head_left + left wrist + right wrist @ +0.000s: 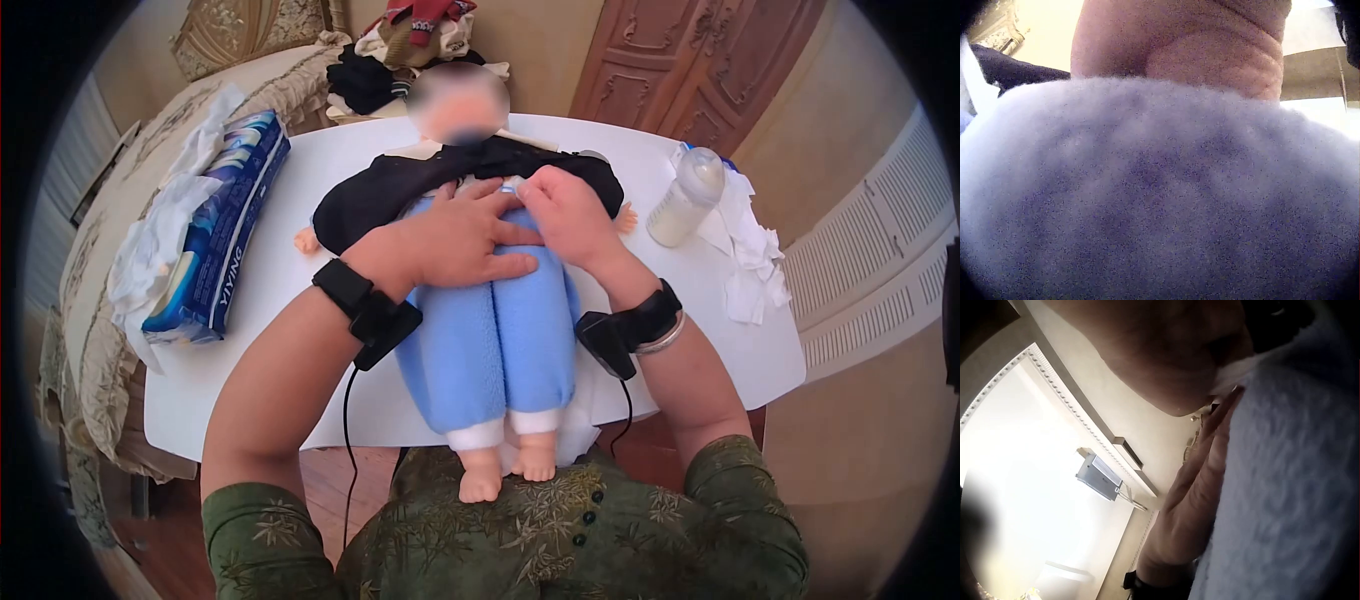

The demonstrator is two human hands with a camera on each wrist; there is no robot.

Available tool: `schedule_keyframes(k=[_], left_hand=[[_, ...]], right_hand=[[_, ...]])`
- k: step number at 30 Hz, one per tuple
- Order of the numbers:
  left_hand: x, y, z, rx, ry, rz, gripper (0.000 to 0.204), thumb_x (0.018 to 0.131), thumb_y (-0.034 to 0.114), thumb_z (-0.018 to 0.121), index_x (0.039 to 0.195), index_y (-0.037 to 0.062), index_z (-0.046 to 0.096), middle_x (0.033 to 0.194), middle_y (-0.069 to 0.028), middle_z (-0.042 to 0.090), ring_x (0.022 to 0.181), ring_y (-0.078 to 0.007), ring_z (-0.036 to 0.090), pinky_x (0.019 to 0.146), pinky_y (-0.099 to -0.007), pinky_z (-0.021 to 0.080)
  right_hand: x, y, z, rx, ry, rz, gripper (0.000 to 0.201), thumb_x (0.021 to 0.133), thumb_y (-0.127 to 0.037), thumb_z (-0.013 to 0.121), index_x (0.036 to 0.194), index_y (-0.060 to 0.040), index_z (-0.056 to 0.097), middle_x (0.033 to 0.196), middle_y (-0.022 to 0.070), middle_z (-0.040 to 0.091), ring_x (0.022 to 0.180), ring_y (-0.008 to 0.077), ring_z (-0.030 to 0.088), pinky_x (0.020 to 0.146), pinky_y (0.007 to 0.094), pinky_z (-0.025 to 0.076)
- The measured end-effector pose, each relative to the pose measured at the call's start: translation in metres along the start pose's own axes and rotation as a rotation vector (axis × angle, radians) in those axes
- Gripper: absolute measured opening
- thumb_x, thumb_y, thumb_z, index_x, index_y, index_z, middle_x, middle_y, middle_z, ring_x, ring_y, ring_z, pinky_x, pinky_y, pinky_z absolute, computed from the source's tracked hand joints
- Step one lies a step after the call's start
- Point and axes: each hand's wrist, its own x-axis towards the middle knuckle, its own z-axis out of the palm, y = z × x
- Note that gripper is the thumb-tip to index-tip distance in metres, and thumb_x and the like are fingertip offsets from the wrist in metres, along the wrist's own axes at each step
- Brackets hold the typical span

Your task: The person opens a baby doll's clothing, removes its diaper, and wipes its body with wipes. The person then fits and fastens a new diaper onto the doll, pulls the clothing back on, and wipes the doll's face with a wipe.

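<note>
A baby doll [480,482] lies on its back on a white table, feet toward the person, its head blurred. It wears light blue fleece pants [455,350] with white cuffs and a black top [365,200] bunched over the chest. The left hand [455,240] rests with fingers spread across the upper front of the pants. At the waist, the right hand [573,225] pinches the edge of the pants between thumb and curled fingers. The right wrist view shows a pale strip of cloth at that hand's fingertips. Blue fleece [1160,187] fills most of the left wrist view.
On the table's left lies a blue tissue pack [235,220] with white tissues [160,235] on it. A baby bottle [686,198] stands at the right, beside crumpled white tissues [750,255]. Clothes [370,80] are piled behind the white table [300,390].
</note>
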Motion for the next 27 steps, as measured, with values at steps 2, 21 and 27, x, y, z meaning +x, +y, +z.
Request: schedule_keyframes(k=[2,21,27], left_hand=[[0.0,-0.002,0.007,0.005,0.052,-0.005,0.043,0.088,0.051,0.048,0.12,0.0249,0.062,0.138,-0.0139,0.042,0.135,-0.0355,0.028,0.104,-0.0645,0.018],[-0.014,0.0,-0.004,-0.265,0.197,0.028,0.088,0.069,0.027,0.079,0.142,0.0084,0.033,0.144,-0.0176,0.035,0.135,-0.0321,0.03,0.107,-0.0424,0.027],[-0.016,-0.007,-0.004,-0.112,0.078,0.074,0.067,0.071,0.033,0.074,0.129,0.0097,0.051,0.137,-0.0153,0.044,0.135,-0.0347,0.031,0.105,-0.0484,0.027]], right_hand=[[-0.001,-0.003,0.009,-0.008,0.022,-0.014,0.02,0.091,-0.019,0.051,0.086,-0.0001,0.058,0.076,0.0114,0.06,0.071,0.0177,0.057,0.066,0.032,0.047],[-0.028,-0.029,0.014,-0.258,-0.24,-0.132,0.02,0.087,-0.014,0.052,0.101,-0.0017,0.056,0.101,0.0205,0.06,0.091,0.0391,0.058,0.079,0.0458,0.047],[-0.063,-0.033,0.016,-0.226,-0.189,-0.525,0.026,0.079,-0.007,0.053,0.105,-0.004,0.057,0.101,0.0168,0.059,0.098,0.0378,0.054,0.087,0.0441,0.043]])
